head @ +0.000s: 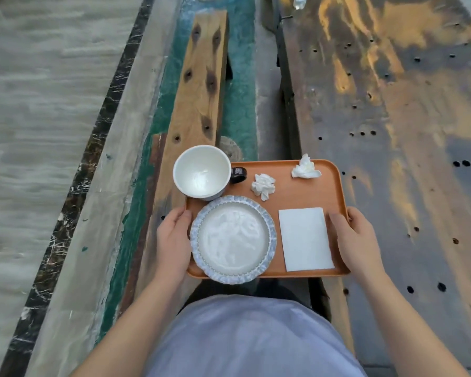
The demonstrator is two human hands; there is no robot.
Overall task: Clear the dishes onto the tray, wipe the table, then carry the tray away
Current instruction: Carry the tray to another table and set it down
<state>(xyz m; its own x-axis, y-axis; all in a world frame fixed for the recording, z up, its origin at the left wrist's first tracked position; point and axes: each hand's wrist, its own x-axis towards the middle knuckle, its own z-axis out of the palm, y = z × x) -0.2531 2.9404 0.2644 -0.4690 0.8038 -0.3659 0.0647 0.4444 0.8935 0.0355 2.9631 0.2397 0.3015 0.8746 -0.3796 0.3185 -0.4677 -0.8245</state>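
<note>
Tray: the flat orange plastic tray (297, 197) is held up in the air, above a long wooden bench (199, 85) and beside the dark wooden table (392, 104).
Left hand (173, 238): wrapped around the tray's left edge.
Right hand (356, 238): wrapped around the tray's right edge.
Cup: the big white cup with a dark handle (201, 171) stands at the far left corner.
Plate: the round white plate with a wavy blue rim (233, 239) lies in front of the cup.
Napkin: the flat white paper napkin (305, 238) lies right of the plate.
Tissues: two crumpled white tissues (263, 185) lie near the far edge.

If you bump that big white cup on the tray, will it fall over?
Probably not easily. The cup looks wide and squat, so it should resist tipping. It might slide instead, since the tray looks smooth, and it sits at the far left corner, overhanging the rim. It looks ceramic, so a fall could break it. Both hands grip the tray's sides.
</note>
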